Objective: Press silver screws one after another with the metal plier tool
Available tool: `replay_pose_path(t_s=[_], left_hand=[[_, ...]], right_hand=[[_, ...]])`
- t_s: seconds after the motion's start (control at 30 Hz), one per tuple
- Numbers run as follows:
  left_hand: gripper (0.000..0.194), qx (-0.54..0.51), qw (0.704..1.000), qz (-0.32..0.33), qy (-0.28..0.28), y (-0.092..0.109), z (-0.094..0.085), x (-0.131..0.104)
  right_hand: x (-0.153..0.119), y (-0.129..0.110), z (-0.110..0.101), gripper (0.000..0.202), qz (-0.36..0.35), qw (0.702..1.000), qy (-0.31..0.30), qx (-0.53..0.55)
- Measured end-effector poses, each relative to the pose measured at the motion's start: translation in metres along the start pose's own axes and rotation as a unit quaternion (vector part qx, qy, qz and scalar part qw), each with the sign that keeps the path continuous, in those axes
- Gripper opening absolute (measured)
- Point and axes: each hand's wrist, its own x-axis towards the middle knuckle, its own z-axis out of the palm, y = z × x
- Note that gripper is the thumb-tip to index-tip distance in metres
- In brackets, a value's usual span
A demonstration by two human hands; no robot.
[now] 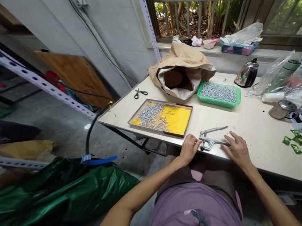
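Observation:
Silver snap pliers point(210, 142) lie near the table's front edge, their two handles spread apart and pointing right. My left hand point(189, 149) is closed in a pinch at the left side of their head; whatever small piece its fingertips hold is hidden. My right hand point(237, 150) rests with fingers spread at the end of the lower handle, fingertips touching it but not wrapped round it. Left of the pliers lies a shallow tray point(187, 122) with a yellow bottom, heaped on its left with small silvery metal pieces point(152, 116).
Behind stand a green basket point(218, 103) full of similar small pieces and an open paper sack point(185, 56). Green-handled scissors point(140, 93) lie far left. A kettle point(247, 72), a metal cup point(282, 109) and green wrappers point(298, 138) occupy the right.

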Motion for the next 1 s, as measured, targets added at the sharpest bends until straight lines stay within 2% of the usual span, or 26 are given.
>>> replay_pose_path(t_s=[0.1,0.17,0.23,0.3,0.5,0.67,0.73,0.83,0.9,1.0], left_hand=[[0.024,0.060,0.993,-0.072,-0.078,0.017,-0.006,0.015],[0.028,0.081,0.978,-0.115,-0.154,0.029,-0.013,0.027],[0.026,0.100,0.957,-0.136,-0.236,0.039,-0.022,0.038],[0.022,0.121,0.941,-0.134,-0.288,0.046,-0.032,0.048],[0.025,0.127,0.932,-0.118,-0.318,0.057,-0.054,0.064],[0.021,0.054,0.917,-0.143,-0.369,0.048,-0.059,0.060],[0.019,0.022,0.916,-0.163,-0.365,0.041,-0.059,0.061],[0.018,-0.013,0.930,-0.179,-0.319,0.036,-0.061,0.075],[0.021,-0.028,0.947,-0.171,-0.270,0.041,-0.063,0.095],[0.025,-0.002,0.978,-0.116,-0.171,0.061,-0.068,0.140]], right_hand=[[0.002,-0.001,-0.001,0.036,-0.010,1.000,-0.002,-0.010],[0.003,-0.002,-0.003,0.034,-0.024,1.000,-0.008,-0.014],[0.005,-0.002,-0.003,0.033,-0.042,0.999,-0.011,-0.016],[0.006,-0.001,-0.002,0.030,-0.059,0.998,-0.016,-0.013],[0.004,0.005,0.009,0.027,-0.059,0.998,-0.020,0.003],[0.002,0.002,0.010,0.028,-0.021,1.000,0.004,-0.009],[0.004,-0.001,0.005,0.028,-0.026,1.000,0.011,-0.008],[0.009,-0.006,-0.007,0.026,-0.042,0.999,0.011,-0.008],[0.012,-0.009,-0.013,0.025,-0.042,0.999,0.006,-0.011],[0.014,-0.011,-0.017,0.025,-0.039,0.999,0.020,-0.011]])
